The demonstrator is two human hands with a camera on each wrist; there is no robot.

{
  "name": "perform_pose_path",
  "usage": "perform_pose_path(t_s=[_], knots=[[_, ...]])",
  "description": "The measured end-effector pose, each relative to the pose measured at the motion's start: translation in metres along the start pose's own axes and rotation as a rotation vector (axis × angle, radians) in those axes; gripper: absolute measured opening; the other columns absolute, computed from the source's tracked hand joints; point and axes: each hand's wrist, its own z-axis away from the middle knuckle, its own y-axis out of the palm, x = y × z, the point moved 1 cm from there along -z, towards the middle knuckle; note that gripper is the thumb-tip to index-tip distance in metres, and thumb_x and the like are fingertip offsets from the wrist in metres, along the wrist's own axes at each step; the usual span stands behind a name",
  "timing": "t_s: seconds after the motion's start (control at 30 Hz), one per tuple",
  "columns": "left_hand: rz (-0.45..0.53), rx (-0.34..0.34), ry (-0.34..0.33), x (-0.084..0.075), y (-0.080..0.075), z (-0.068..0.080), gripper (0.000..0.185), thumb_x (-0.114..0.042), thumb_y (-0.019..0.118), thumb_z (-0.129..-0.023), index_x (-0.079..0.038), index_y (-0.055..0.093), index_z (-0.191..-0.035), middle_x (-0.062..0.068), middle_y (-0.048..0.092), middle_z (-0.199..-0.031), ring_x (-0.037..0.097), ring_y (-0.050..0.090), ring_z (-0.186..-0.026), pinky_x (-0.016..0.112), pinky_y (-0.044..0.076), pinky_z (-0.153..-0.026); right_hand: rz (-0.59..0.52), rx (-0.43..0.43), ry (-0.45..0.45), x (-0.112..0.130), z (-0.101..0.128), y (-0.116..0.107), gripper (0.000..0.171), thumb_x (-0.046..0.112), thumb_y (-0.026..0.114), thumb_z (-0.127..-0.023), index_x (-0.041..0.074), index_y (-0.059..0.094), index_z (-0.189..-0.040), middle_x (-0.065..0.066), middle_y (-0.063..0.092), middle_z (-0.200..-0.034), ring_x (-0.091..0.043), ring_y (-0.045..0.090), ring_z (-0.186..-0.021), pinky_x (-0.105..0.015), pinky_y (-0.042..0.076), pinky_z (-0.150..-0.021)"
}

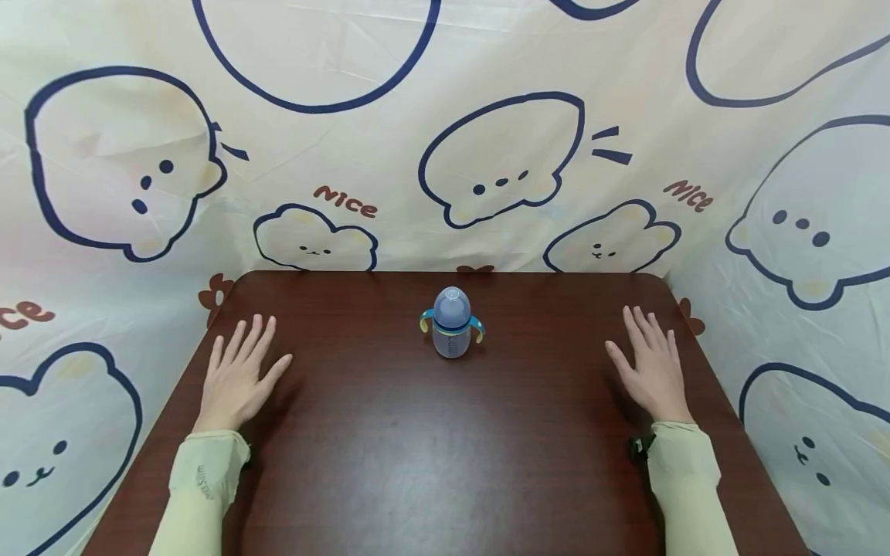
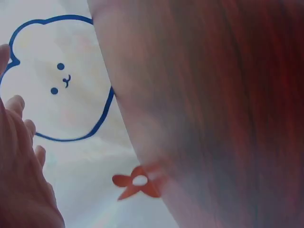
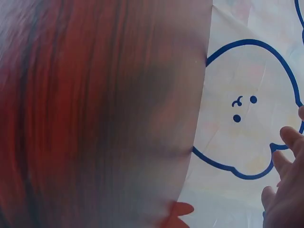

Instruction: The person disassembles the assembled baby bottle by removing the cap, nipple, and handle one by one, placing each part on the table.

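Note:
A small blue baby bottle [image 1: 451,324] with two side handles and a clear cap stands upright near the back middle of the dark wooden table [image 1: 445,463]. My left hand [image 1: 239,373] lies flat on the table's left side, fingers spread and straight, holding nothing. My right hand [image 1: 650,364] lies flat on the right side in the same way. Both are well apart from the bottle. In the left wrist view only the left hand's edge [image 2: 21,175] shows; in the right wrist view a few right fingertips [image 3: 285,190] show. The bottle is hidden in both wrist views.
A white cloth with blue cartoon bears [image 1: 501,162] hangs behind the table and along both sides. The table's left edge [image 2: 128,137] and right edge [image 3: 199,133] run close to the hands. Pale green sleeves [image 1: 202,486] cover both forearms.

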Motion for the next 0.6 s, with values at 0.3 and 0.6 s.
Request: perform_pose_path(t_s=[0.3, 0.6], knots=[[0.103, 0.101, 0.076, -0.047, 0.029, -0.044, 0.082, -0.059, 0.045, -0.104, -0.023, 0.008, -0.168, 0.006, 0.006, -0.175, 0.035, 0.004, -0.162, 0.059, -0.003, -0.127, 0.000, 0.050, -0.049, 0.022, -0.021, 0.015, 0.074, 0.054, 0.046, -0.106, 0.021, 0.020, -0.167, -0.016, 0.026, -0.170, -0.037, 0.014, -0.160, -0.062, 0.004, -0.127], [0.269, 0.235, 0.207, -0.124, 0.061, -0.093, 0.098, -0.056, 0.065, -0.097, -0.026, 0.004, -0.168, 0.002, 0.007, -0.176, 0.031, 0.011, -0.162, 0.056, 0.005, -0.129, -0.010, 0.163, -0.103, 0.068, -0.058, 0.034, 0.074, 0.057, 0.043, -0.106, 0.020, 0.022, -0.167, -0.015, 0.028, -0.170, -0.038, 0.020, -0.158, -0.060, 0.011, -0.127]])
